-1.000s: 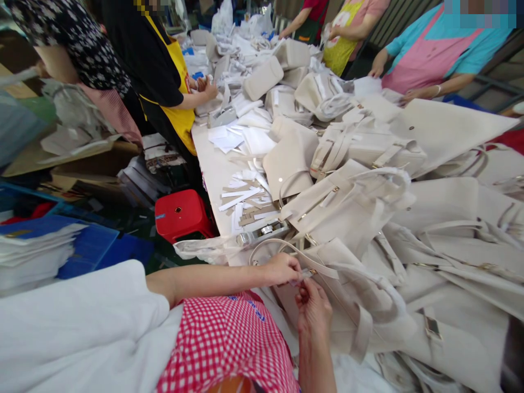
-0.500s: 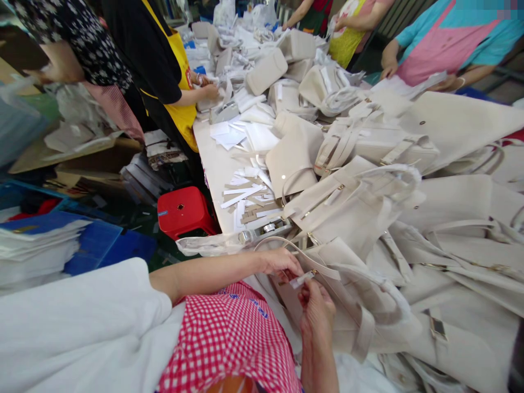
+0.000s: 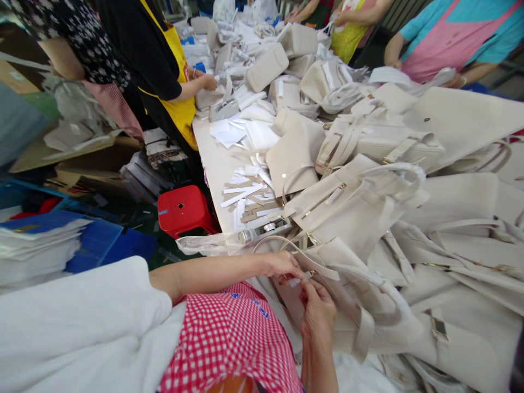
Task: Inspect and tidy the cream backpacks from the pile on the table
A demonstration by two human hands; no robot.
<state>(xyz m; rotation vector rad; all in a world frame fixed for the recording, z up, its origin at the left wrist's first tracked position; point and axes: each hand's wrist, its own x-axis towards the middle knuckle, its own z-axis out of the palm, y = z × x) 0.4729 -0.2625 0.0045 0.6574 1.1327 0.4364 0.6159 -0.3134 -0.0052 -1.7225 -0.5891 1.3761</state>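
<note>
A cream handbag (image 3: 344, 322) lies against my apron, with a thin strap (image 3: 311, 256) looping over its top. My left hand (image 3: 283, 265) reaches in from the left, its fingers closed at a small zipper pull (image 3: 295, 281) that has a pale, whitish wrapping. From below, my right hand (image 3: 318, 305) pinches the same pull near its gold-coloured end, thumb and fingers together. Both hands nearly touch. The fingertips partly hide the pull, and the bag's lower side is out of sight behind my right hand.
More cream bags (image 3: 458, 202) are heaped along the right and far table. Paper strips (image 3: 245, 194) and a metal-and-clear tape dispenser (image 3: 268, 228) lie ahead. A red stool (image 3: 186, 210) stands left of the table edge. Several people work around, one in a yellow apron (image 3: 182, 109).
My hands stay at the zipper pull, with small finger movements; the right fingers now cover more of it. At the far right, a co-worker's white sheet has shifted.
</note>
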